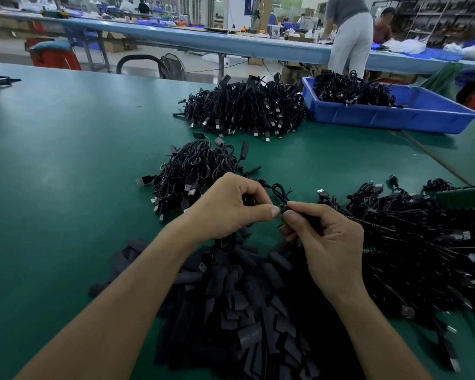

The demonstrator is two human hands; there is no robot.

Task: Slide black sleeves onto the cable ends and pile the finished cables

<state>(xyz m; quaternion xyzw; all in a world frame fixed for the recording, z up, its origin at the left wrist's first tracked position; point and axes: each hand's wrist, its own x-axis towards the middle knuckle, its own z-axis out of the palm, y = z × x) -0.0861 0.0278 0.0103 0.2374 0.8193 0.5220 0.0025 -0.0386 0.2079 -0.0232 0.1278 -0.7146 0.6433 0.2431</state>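
My left hand (pixel 231 207) and my right hand (pixel 324 239) meet above the green table (pixel 66 160), fingertips almost touching. Between them runs a thin black cable (pixel 279 192), looped and tied, which my left hand grips. My right hand pinches a black sleeve (pixel 307 218) at the cable's end. Under my forearms lies a heap of loose black sleeves (pixel 244 303). A pile of cables (pixel 195 171) with sleeves on lies just beyond my left hand. Loose black cables (pixel 422 242) spread out to the right.
A larger cable heap (pixel 244 108) sits farther back, beside a blue plastic tray (pixel 390 113) that holds more cables. A green strip (pixel 464 196) lies at the right edge. Beyond the table stand a long blue workbench (pixel 203 39) and people working.
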